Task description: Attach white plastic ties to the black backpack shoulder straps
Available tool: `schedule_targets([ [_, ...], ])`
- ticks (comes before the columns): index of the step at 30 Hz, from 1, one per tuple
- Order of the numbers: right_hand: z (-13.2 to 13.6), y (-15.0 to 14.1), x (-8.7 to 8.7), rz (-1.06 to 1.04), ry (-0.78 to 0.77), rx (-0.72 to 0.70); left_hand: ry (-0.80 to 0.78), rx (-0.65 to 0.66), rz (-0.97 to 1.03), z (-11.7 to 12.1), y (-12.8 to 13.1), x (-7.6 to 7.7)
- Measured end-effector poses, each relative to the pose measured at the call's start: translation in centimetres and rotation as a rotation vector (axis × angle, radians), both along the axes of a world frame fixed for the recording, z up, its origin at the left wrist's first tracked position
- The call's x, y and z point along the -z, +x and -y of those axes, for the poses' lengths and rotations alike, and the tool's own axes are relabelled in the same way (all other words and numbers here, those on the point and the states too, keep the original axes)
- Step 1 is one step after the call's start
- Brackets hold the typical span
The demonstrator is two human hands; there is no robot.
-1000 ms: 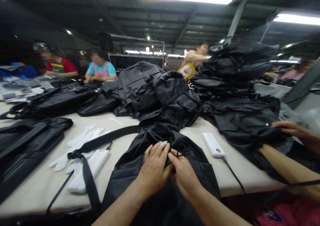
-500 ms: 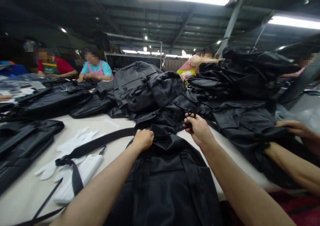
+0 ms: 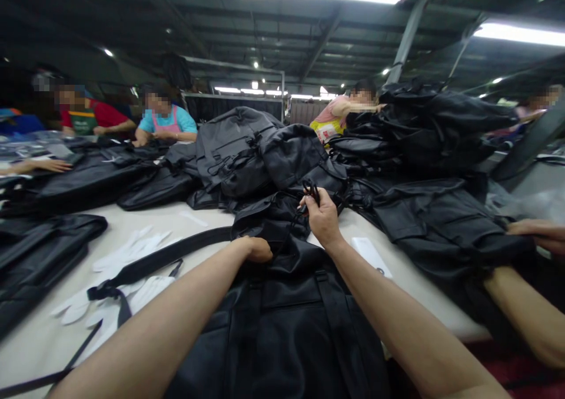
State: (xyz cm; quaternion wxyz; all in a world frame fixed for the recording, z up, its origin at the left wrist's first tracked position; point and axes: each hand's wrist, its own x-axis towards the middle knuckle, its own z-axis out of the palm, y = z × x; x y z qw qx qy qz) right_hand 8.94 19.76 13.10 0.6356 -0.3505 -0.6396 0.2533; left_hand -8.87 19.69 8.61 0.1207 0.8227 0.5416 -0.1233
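In front of me lies a black backpack [image 3: 291, 334] with two vertical straps on its face. My left hand [image 3: 259, 249] is closed on the gathered fabric at the backpack's top opening; its fingertips are hidden in the folds. My right hand [image 3: 323, 215] is raised just above and to the right of that opening. It is closed on a bunched black cord [image 3: 311, 190], whose loops stick up above the fingers. A black webbing strap [image 3: 176, 247] runs from the backpack to the left across the table.
White gloves [image 3: 132, 252] lie on the pale table [image 3: 145, 215] at left. A white box [image 3: 369, 256] lies right of my right wrist. Black bags [image 3: 241, 143] are heaped ahead. A co-worker's arm [image 3: 525, 311] handles a black bag [image 3: 445, 222] at right. Other people work beyond.
My right hand has moved left with the cord, closer to my left hand, and the white box now shows beside its wrist. My left hand has dipped slightly into the opening's folds.
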Motion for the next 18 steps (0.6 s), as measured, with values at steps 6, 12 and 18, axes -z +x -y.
schedule_targets([
  [6,-1.0,-0.6,1.7,0.093,-0.037,0.019,0.082,-0.09,0.157,2.4,-1.7,-0.5],
  [12,-1.3,-1.8,2.1,0.438,-0.126,-0.14,0.377,-0.081,0.301,5.5,-1.0,-0.5],
  [18,-3.6,-3.0,2.8,0.986,-0.596,-0.591,0.754,0.179,0.457,8.8,-0.8,0.5],
])
